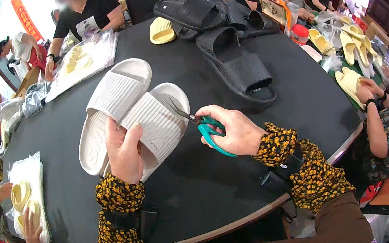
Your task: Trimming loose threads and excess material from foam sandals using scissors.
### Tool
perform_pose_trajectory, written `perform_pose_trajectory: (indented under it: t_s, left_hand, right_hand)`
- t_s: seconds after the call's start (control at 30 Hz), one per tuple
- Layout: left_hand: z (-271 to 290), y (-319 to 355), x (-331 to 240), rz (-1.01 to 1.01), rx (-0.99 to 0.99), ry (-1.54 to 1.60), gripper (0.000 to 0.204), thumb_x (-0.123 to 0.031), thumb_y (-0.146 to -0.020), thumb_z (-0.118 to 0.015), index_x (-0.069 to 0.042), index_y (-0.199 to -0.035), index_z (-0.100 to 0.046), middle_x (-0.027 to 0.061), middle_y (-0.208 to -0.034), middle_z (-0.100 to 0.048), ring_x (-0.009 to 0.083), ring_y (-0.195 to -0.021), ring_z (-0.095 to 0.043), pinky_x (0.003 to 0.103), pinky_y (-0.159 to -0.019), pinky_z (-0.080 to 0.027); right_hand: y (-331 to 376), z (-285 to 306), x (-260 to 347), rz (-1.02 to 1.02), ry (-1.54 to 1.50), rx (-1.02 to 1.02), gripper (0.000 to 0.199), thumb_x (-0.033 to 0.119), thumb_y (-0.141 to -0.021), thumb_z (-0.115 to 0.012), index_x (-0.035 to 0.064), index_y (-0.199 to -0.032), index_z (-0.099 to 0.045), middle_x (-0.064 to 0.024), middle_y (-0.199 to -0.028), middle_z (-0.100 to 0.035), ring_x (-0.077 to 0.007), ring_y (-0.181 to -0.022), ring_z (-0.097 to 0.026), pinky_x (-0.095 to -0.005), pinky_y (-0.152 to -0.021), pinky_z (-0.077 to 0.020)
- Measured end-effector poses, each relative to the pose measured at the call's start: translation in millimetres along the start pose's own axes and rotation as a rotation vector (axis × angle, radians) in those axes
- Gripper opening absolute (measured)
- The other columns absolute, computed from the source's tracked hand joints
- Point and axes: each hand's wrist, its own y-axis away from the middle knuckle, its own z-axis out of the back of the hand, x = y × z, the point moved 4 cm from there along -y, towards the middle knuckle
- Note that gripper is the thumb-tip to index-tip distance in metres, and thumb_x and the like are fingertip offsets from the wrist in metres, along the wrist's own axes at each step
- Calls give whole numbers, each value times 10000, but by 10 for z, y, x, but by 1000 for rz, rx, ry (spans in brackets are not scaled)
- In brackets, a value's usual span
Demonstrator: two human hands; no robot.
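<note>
A pair of pale grey slide sandals is in front of me, one slide (116, 101) at the left and the other slide (158, 122) overlapping it at the right. My left hand (124, 148) grips the right slide by the near edge of its ribbed strap, thumb on top and fingers tucked under. In my right hand (231, 131) are scissors (212, 131) with teal handles. Their dark blades point up and left, against the toe end of the right slide.
Several black slides (236, 60) lie at the far side of the dark table (205, 186), near a small yellow slide (161, 30). Plastic bags (87, 62) lie far left, a bag with yellow slides (30, 200) near left. Co-workers sit around; yellow slides (356, 43) pile up at right.
</note>
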Motion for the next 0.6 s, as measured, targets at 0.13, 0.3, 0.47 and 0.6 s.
perform_pose_trajectory:
  t_s: [0.13, 0.3, 0.47, 0.6]
  left_hand:
    - [-44, 59, -100, -59, 26, -31, 524, 68, -826, -410, 25, -1331, -275, 157, -1283, -447, 226, -1192, -453, 345, -1015, -342]
    - [-69, 62, -90, -82, 36, -68, 535, 66, -824, -413, 31, -1336, -262, 161, -1291, -439, 224, -1207, -435, 348, -1023, -324]
    - [-81, 55, -51, -87, 79, -118, 562, 59, -801, -429, 35, -1336, -254, 167, -1292, -434, 231, -1203, -438, 346, -1023, -316]
    - [-86, 74, -49, -63, 87, -137, 569, 53, -792, -433, 37, -1333, -259, 169, -1289, -434, 234, -1206, -434, 345, -1023, -313]
  right_hand:
    - [-1, -45, 25, -3, -9, 39, 391, 158, -755, -654, 48, -1099, -503, -155, -800, -613, -253, -719, -624, -346, -649, -493]
    - [-20, -38, 41, 36, -2, -5, 371, 158, -756, -645, 43, -1083, -512, -167, -782, -618, -271, -720, -635, -359, -654, -493]
    - [3, -27, 25, 28, 32, -17, 365, 164, -759, -644, 42, -1077, -513, -186, -782, -618, -318, -741, -631, -371, -657, -490]
    - [12, -15, 61, 49, 68, -31, 351, 159, -763, -644, 37, -1065, -512, -201, -794, -615, -353, -757, -622, -375, -660, -488]
